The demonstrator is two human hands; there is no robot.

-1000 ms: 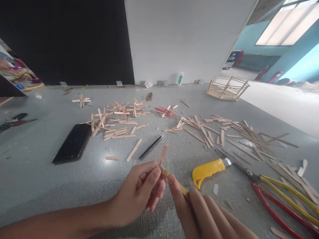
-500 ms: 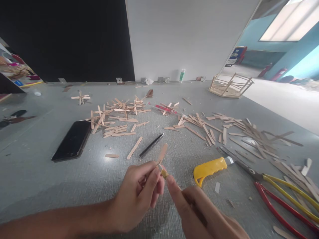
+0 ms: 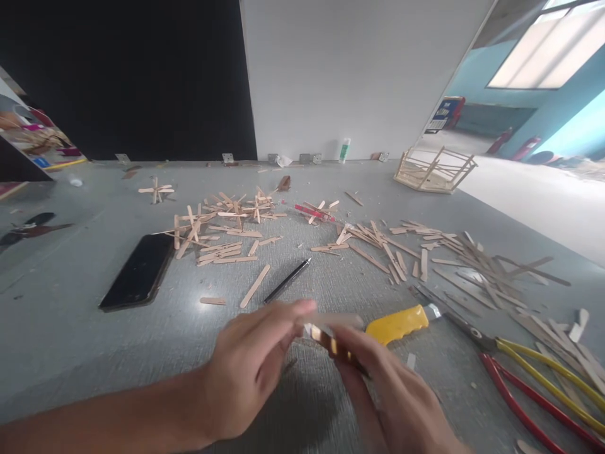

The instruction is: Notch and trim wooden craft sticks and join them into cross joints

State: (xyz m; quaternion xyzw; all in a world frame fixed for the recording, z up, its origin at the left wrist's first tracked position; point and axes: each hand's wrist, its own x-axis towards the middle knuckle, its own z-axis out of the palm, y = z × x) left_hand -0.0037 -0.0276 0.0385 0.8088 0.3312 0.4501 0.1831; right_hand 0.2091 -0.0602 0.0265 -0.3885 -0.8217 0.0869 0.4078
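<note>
My left hand (image 3: 248, 366) pinches a short wooden craft stick (image 3: 333, 319), which now lies almost level and is blurred by motion. My right hand (image 3: 397, 397) grips a small yellow-handled tool (image 3: 331, 343) whose tip meets the stick near my left fingertips. Both hands hover close together just above the grey table (image 3: 70, 328), a little in front of a black pen (image 3: 287, 280). The tool's tip is too blurred to make out.
A black phone (image 3: 139, 272) lies left. Several loose craft sticks (image 3: 222, 230) spread across the middle and right. A yellow-handled saw (image 3: 399, 321) and red-and-yellow pliers (image 3: 534, 378) lie right. A stick-built frame (image 3: 435, 169) and a glue bottle (image 3: 345, 150) stand at the back.
The stick in my left hand has swung from pointing up to nearly level, pointing right. My right hand has shifted left and up with the tool, now partly covering the yellow saw handle.
</note>
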